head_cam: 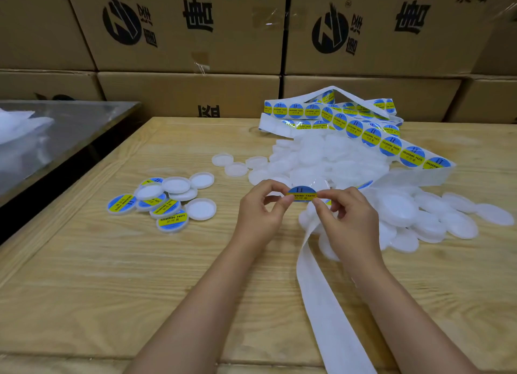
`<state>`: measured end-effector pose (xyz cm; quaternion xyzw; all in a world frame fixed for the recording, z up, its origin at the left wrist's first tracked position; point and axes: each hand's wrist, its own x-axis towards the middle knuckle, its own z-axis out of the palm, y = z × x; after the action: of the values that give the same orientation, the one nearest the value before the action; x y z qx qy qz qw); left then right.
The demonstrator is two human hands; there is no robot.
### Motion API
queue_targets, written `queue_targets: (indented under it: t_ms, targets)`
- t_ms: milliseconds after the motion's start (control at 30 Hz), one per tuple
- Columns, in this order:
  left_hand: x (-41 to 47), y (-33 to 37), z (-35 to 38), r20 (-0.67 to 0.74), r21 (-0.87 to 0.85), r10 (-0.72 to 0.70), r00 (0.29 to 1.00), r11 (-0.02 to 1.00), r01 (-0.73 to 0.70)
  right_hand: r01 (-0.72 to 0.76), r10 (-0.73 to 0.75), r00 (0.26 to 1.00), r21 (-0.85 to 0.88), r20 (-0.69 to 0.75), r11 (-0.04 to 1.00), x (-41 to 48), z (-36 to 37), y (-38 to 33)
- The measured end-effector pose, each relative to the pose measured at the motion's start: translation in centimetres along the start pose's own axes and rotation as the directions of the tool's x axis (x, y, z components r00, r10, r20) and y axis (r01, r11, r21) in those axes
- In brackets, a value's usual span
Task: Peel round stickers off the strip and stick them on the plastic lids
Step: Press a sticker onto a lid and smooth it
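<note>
1. Sticker (302, 194): round, blue and yellow, held up between both hands at the near edge of the lid pile (335, 161), clear of the table (112, 289).
2. Left hand (263, 208): thumb and forefinger pinch the sticker's left edge; the other fingers are loosely curled.
3. Right hand (344, 214): pinches the right edge the same way. Bare backing (321, 289) trails from under it, running from the pile toward me.
4. Strip (372, 138): full of unpeeled stickers, looping over the pile's far side.
5. Done lids (167, 208): a small heap well left of the pile, some labelled, some showing white.
6. Step, as I judge it: sticker off the backing or nearly so, not yet pressed down. Something clear shows just behind it; I can't tell if that is a lid.
7. Next move calls for a bare lid from the pile, the sticker centred on it, then pressed from the middle outward so it doesn't crease.
</note>
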<state>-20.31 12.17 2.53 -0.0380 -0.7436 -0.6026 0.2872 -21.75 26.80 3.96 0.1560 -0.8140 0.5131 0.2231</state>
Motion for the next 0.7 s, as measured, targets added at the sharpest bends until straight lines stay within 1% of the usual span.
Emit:
queue_targets:
  t_ms: [67, 133, 200, 267, 300, 333, 367, 400, 433, 467, 533, 567, 633, 700]
  targets:
    - [0.0, 0.0, 0.1, 0.009, -0.012, -0.003, 1.0, 1.0, 0.003, -0.049, 0.048, 0.999, 0.056, 0.009, 0.997, 0.2, -0.1, 0.3]
    - [0.1, -0.1, 0.2, 0.007, -0.018, -0.003, 1.0, 1.0, 0.003, -0.06, 0.058, 0.998, 0.076, 0.021, 0.995, 0.2, 0.0, 0.2]
    - [0.0, -0.2, 0.4, 0.028, -0.021, -0.018, 0.999, 1.0, 0.018, -0.035, 0.034, 0.999, 0.07, 0.024, 0.997, -0.1, 0.2, 0.0]
    - [0.0, -0.6, 0.5, 0.087, -0.028, -0.088, 0.992, 0.995, 0.091, -0.002, 0.002, 1.0, 0.055, 0.002, 0.998, -0.3, 0.4, -0.1]
    - [0.1, -0.9, 0.4, 0.115, 0.014, -0.125, 0.986, 0.992, 0.124, 0.003, -0.002, 1.0, 0.059, -0.018, 0.998, -0.3, 0.5, -0.1]
    - [0.3, -1.3, 0.2, 0.134, 0.117, -0.15, 0.98, 0.984, 0.135, 0.004, -0.001, 0.999, 0.067, -0.042, 0.998, -0.3, 0.5, 0.0]
    - [0.6, -1.9, -0.1, 0.158, 0.289, -0.154, 0.975, 0.952, 0.104, 0.003, 0.002, 0.998, 0.075, -0.067, 0.997, -0.2, 0.5, 0.0]
    - [0.9, -2.6, -0.3, 0.185, 0.478, -0.15, 0.971, 0.877, 0.045, 0.003, 0.005, 0.996, 0.084, -0.091, 0.996, -0.1, 0.4, 0.1]
    - [1.1, -3.1, -0.5, 0.213, 0.62, -0.155, 0.965, 0.784, -0.011, 0.002, 0.009, 0.994, 0.094, -0.107, 0.996, -0.1, 0.4, 0.1]
    - [1.2, -3.4, -0.5, 0.231, 0.697, -0.177, 0.957, 0.716, -0.036, -0.002, 0.015, 0.993, 0.107, -0.117, 0.994, 0.0, 0.4, 0.2]
    - [1.1, -3.7, -0.2, 0.238, 0.753, -0.197, 0.951, 0.656, -0.053, -0.018, 0.034, 0.992, 0.131, -0.118, 0.991, 0.1, 0.5, 0.3]
    - [1.0, -3.8, -0.2, 0.242, 0.77, -0.164, 0.956, 0.632, -0.087, -0.024, 0.041, 0.992, 0.141, -0.117, 0.99, 0.1, 0.5, 0.4]
    - [0.8, -3.9, -0.3, 0.23, 0.777, -0.044, 0.972, 0.61, -0.156, -0.031, 0.049, 0.992, 0.149, -0.117, 0.988, 0.1, 0.5, 0.5]
    - [0.8, -3.8, -0.5, 0.174, 0.763, 0.051, 0.983, 0.624, -0.167, -0.027, 0.045, 0.992, 0.149, -0.118, 0.988, 0.1, 0.5, 0.6]
